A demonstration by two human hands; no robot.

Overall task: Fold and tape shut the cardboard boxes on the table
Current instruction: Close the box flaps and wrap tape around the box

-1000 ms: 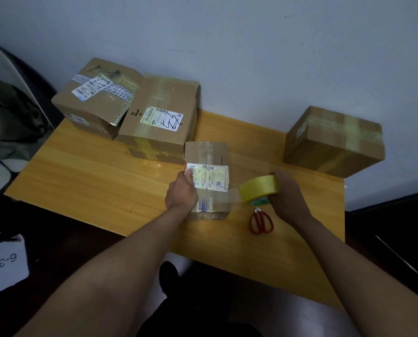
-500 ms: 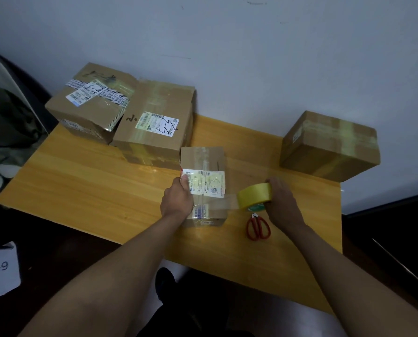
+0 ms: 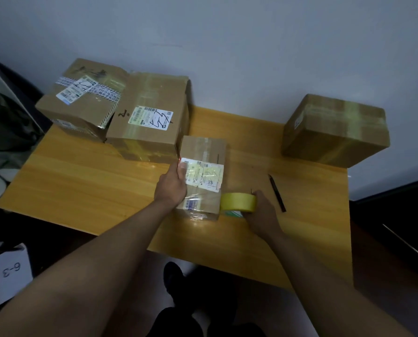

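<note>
Cardboard: a small box [image 3: 203, 176] with white shipping labels sits mid-table on the wooden table [image 3: 86, 181], just in front of a bigger taped box [image 3: 149, 120] and touching its corner.
Left hand: the left hand [image 3: 171, 186] grips the small box's left edge, thumb laid flat on the label, pinning the box in place.
Right hand: the right hand [image 3: 261, 215] curls its fingers round a yellow tape roll [image 3: 238, 203], held low against the box's right side near the tabletop.
Step in hand: a clear strip appears to run across the box top toward the roll, so this looks like the taping pass on a box already folded closed.
Next move: by the look of it, draw the roll down the right side, press the strip flat, then cut it; no scissors show in this view, and whether they lie under the right hand cannot be told.
Around: a third box [image 3: 81, 98] with striped tape stands at the back left, and a fourth box [image 3: 334, 130], banded in yellowish tape, sits well apart at the back right.
In the way: a dark pen [image 3: 276, 193] lies just beside the right hand, near the path of the roll; the big box crowds the small one's far left corner.
Off-table: a white card marked 6-3 [image 3: 9, 272] rests on the floor at the lower left.
</note>
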